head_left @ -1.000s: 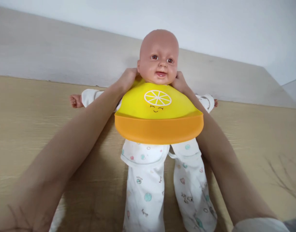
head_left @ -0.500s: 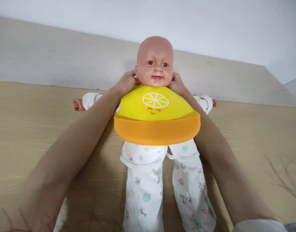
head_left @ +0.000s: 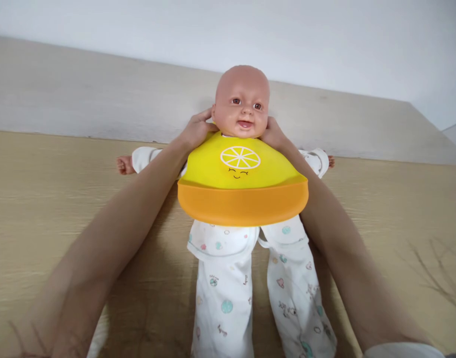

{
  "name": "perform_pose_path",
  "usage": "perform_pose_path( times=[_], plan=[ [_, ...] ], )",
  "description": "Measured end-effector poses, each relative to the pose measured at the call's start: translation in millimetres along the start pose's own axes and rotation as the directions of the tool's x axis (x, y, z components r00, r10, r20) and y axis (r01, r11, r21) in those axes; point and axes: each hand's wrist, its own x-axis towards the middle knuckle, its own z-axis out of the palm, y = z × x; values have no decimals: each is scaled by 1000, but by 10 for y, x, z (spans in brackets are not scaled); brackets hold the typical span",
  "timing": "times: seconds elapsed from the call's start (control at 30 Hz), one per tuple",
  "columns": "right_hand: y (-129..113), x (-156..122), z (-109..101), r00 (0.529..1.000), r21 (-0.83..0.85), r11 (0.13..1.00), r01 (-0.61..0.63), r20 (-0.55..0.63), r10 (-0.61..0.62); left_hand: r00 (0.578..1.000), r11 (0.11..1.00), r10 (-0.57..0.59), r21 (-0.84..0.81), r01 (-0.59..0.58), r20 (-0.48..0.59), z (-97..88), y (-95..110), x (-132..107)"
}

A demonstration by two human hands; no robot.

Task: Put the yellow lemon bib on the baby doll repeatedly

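Note:
A baby doll in white printed pyjamas lies on its back on a light wooden surface, its head toward the wall. On its chest sits a yellow silicone bib with an orange catch pocket and a lemon-slice print. My left hand reaches behind the doll's neck on the left, fingers curled at the bib's neck strap. On the other side of the neck my right hand does the same. Both hands' fingertips are hidden behind the doll's head.
A pale grey-white headboard-like panel rises behind the doll, with a white wall above it. The doll's arms stretch out to both sides. A faint branch-like shadow pattern marks the wood at the right.
The doll and bib have shifted slightly lower in the view. Both hands stay at the neck, with the left fingers reaching further behind the head.

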Motion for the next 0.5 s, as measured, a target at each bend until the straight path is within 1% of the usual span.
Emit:
perform_pose_path(
  times=[0.1, 0.23, 0.37, 0.5],
  plan=[
    [2, -5, 13, 1000, -14, 1000, 11, -2, -11, 1000, 1000, 1, 28, -1, -7, 20, 0, -5],
    [79, 21, 38, 997, -24, 999, 47, -58, -48, 999, 999, -16, 51, 18, -37, 55, 7, -32],
    [147, 58, 24, 996, -37, 998, 41, -76, -43, 999, 999, -24, 46, 26, -42, 33, 3, -35],
    [168, 75, -5, 996, -37, 999, 37, -76, -40, 998, 998, -63, 0, 63, 10, 2, 13, -31]
  ],
)
